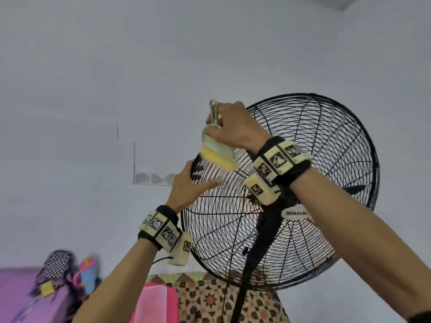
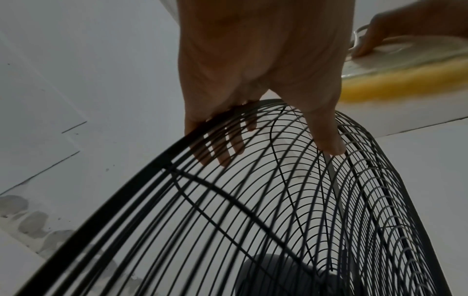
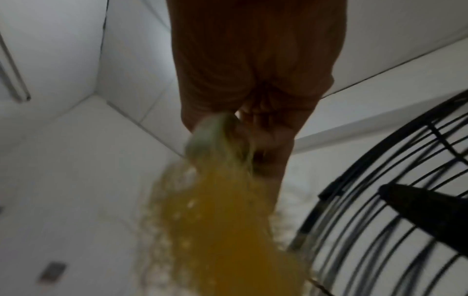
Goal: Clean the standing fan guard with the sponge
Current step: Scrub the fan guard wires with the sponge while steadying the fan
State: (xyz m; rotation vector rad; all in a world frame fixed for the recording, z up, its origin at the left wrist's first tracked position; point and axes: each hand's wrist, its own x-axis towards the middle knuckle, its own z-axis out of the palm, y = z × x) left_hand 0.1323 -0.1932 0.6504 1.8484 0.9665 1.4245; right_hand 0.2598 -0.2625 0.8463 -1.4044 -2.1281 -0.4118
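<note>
The standing fan's black wire guard (image 1: 326, 141) rises at the right of the head view, seen from behind. My left hand (image 1: 198, 180) grips its upper-left rim, thumb on the rear wires and fingers curled over the front. The left wrist view shows the left hand (image 2: 253, 96) hooked over the guard (image 2: 253, 200). My right hand (image 1: 228, 127) holds the pale handle of a yellow sponge (image 1: 219, 159), whose yellow face touches the rim just above my left hand. The sponge (image 3: 228, 230) fills the blurred right wrist view below the right hand (image 3: 243, 128), beside the guard (image 3: 367, 230).
The fan's motor housing (image 1: 296, 213) and black stand pole (image 1: 245, 287) sit below my right wrist. A dark blade (image 3: 430, 208) shows inside the guard. Patterned cloth (image 1: 210, 299) and pink and purple items (image 1: 154, 304) lie low at the left. White wall lies behind.
</note>
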